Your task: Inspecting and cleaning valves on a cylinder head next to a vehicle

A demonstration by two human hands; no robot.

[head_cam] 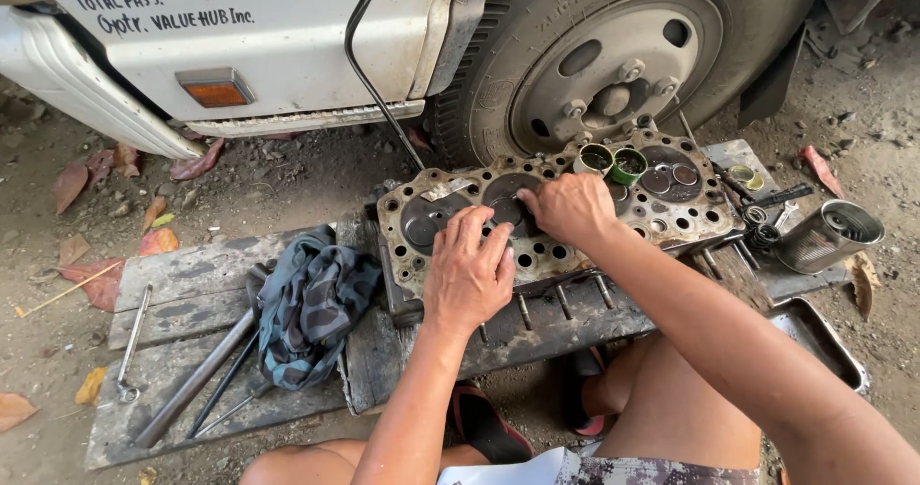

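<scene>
A grimy metal cylinder head [575, 255] lies flat on a wooden plank [182, 274], its round chambers and bolt holes facing up. My left hand [470, 269] rests palm-down on its near edge, fingers spread over the holes. Just beyond it, my right hand [570, 207] presses its fingertips onto the middle chamber; what lies under the fingers is hidden. Neither hand visibly holds a tool. Two small green-rimmed tins [611, 162] stand on the far side of the head.
A truck wheel [613, 58] and white body panel [259, 34] rise just behind. On the planks lie a crumpled dark rag [311, 308], a steel bar [196, 380], thin rods and a wrench [131, 346]. A metal canister [829, 236], springs and a tray [824, 336] sit at the right.
</scene>
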